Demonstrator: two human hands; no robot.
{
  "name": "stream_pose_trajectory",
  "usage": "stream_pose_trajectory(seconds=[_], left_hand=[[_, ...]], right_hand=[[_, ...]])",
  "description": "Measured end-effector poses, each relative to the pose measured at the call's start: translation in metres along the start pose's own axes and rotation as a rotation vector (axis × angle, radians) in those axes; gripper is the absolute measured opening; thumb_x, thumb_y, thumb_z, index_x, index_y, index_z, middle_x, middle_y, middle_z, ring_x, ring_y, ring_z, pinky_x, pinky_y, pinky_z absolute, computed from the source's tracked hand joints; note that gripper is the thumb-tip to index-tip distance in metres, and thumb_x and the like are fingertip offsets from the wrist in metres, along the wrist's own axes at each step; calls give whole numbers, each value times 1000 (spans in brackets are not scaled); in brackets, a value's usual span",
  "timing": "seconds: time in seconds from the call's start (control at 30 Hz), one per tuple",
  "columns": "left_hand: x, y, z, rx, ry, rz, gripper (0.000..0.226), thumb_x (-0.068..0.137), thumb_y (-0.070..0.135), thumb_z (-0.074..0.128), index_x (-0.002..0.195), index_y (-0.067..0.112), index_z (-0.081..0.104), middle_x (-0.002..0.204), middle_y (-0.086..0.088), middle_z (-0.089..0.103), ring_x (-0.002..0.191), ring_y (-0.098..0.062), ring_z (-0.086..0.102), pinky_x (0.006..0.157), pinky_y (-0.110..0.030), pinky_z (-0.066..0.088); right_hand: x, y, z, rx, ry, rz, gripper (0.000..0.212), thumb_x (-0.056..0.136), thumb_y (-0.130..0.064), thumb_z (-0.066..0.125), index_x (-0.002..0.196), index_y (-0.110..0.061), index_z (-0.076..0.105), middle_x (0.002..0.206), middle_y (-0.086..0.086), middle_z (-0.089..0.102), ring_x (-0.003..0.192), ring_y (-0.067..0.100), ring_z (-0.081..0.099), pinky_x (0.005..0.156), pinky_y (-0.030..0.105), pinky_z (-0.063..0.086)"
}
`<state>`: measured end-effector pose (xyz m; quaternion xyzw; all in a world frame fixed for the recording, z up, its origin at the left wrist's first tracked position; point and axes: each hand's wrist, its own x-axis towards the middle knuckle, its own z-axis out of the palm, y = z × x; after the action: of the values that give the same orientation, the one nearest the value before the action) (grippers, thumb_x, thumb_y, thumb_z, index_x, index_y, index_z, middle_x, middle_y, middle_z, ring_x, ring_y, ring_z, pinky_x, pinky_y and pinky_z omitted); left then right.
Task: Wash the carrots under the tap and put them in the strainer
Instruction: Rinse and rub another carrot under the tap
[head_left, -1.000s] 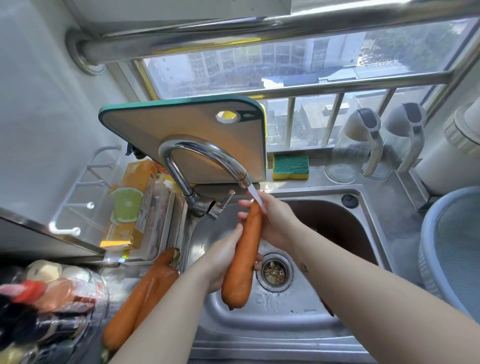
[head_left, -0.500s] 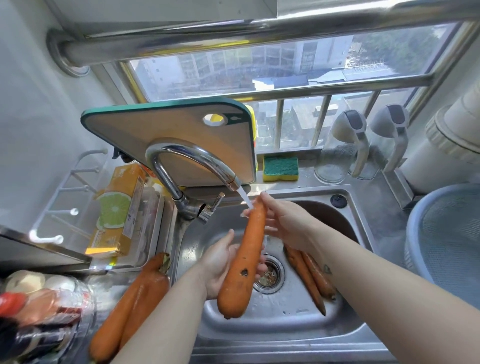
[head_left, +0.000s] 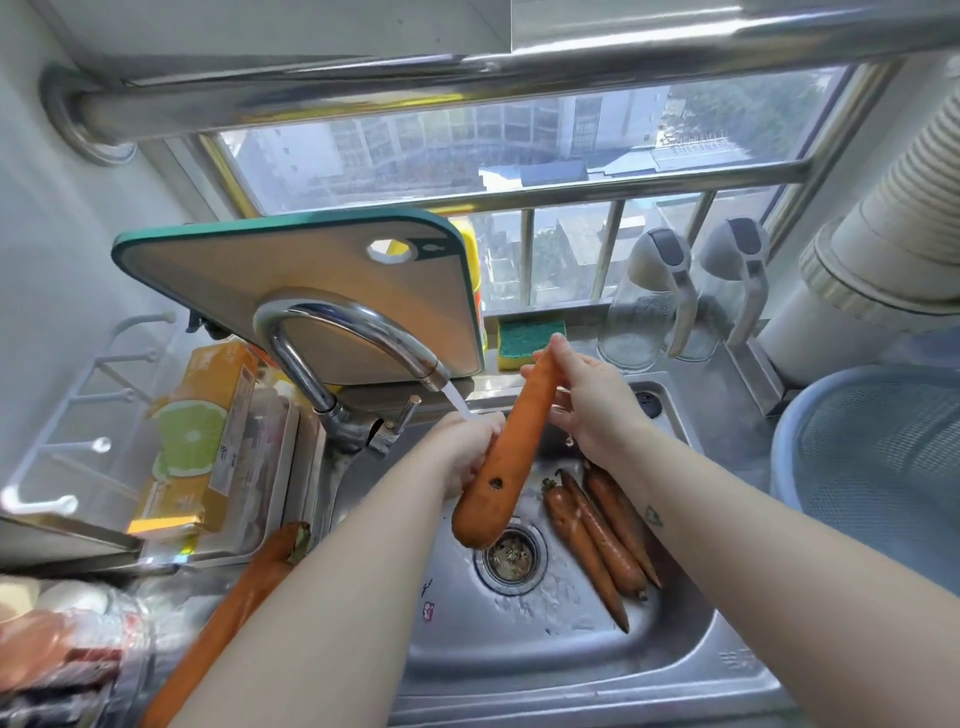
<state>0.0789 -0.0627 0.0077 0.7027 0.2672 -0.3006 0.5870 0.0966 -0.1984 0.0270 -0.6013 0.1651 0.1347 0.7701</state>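
– Steel worktop under a barred window with city blocks outside. What's at the far left?
– Large carrots lie on the counter beside the sink. Behind them is an orange box printed with a lime slice, its lettering too blurred to read.
– And the middle?
– A green-edged cutting board leans behind the tap, whose thin stream runs down onto the left hand. That hand's fingers are curled round the middle of the held carrot. It is a thick, glossy orange one, tilted with its blunt end low over the drain, and it has a small dark hole near that end.
– The other hand?
– The right hand pinches the thin tip between thumb and forefinger, with the other fingers loosely spread, up by the basin's back edge.
– Below them?
– Three slimmer carrots lie side by side on the sink floor, just right of the drain. Characters are stamped on the sink's near right rim, but I can't read them.
– Far right?
– The pale blue strainer sits on the counter, well apart from the held carrot.
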Motion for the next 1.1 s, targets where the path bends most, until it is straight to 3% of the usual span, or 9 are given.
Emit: stream_pose_trajectory(seconds=[0.1, 0.2, 0.33, 0.47, 0.6, 0.7, 0.8, 0.87, 1.1], left_hand=[[3, 2, 0, -21, 84, 69, 13, 89, 5, 55, 92, 15, 63, 69, -5, 58, 48, -15, 47, 46, -21, 37], [2, -2, -4, -105, 113, 112, 18, 94, 8, 52, 108, 17, 59, 82, -8, 63, 62, -16, 56, 58, -27, 48], [0, -13, -15, 130, 111, 87, 16, 92, 28, 58, 84, 18, 67, 92, -5, 67, 79, -20, 61, 78, -31, 49], [-1, -6, -12, 255, 175, 162, 14, 93, 30, 58, 91, 18, 64, 102, -6, 65, 96, -22, 61, 84, -32, 49], [-1, 12, 0, 352, 255, 195, 26, 93, 39, 54, 80, 18, 64, 84, -2, 62, 84, -20, 55, 77, -28, 45], [-2, 16, 7, 376, 168, 157, 61, 100, 51, 26, 78, 16, 72, 93, -5, 62, 92, -19, 54, 87, -30, 42], [-2, 8, 10, 245, 18, 65, 76, 97, 60, 16, 114, 7, 68, 118, -12, 62, 109, -20, 55, 106, -39, 38], [-4, -3, 4, 187, -84, 57, 74, 96, 62, 22, 125, 5, 59, 115, -14, 64, 102, -22, 62, 96, -39, 49], [-32, -40, -42, 73, -208, 91, 52, 88, 58, 50, 104, 12, 68, 93, -10, 72, 81, -24, 67, 78, -35, 54]], right_hand=[[2, 0, -2, 202, 55, 66, 29, 100, -35, 43, 93, -12, 60, 88, 5, 68, 78, 14, 59, 70, 30, 50], [5, 4, -1, 335, 91, 121, 30, 101, -32, 41, 94, -9, 59, 90, 9, 66, 82, 17, 58, 71, 33, 50], [4, 14, 5, 361, 79, 146, 34, 102, -33, 38, 95, -8, 60, 93, 11, 65, 89, 20, 58, 74, 35, 51], [3, 17, 6, 415, 91, 132, 38, 103, -33, 34, 93, -6, 59, 89, 12, 63, 81, 22, 57, 77, 37, 50], [2, 13, -4, 489, 120, 130, 38, 103, -32, 32, 92, -6, 57, 85, 11, 60, 70, 20, 53, 71, 34, 48], [2, 11, -10, 549, 150, 127, 37, 103, -32, 32, 92, -6, 57, 85, 10, 60, 69, 20, 51, 69, 33, 48], [3, 12, -12, 586, 165, 126, 37, 103, -33, 33, 92, -7, 57, 87, 10, 60, 74, 21, 53, 72, 34, 47], [4, 14, -10, 602, 164, 138, 38, 103, -33, 32, 92, -7, 57, 88, 10, 60, 77, 22, 53, 74, 34, 47], [6, 27, 19, 658, 154, 225, 35, 102, -31, 34, 94, -6, 58, 89, 11, 61, 75, 21, 55, 74, 34, 49]])
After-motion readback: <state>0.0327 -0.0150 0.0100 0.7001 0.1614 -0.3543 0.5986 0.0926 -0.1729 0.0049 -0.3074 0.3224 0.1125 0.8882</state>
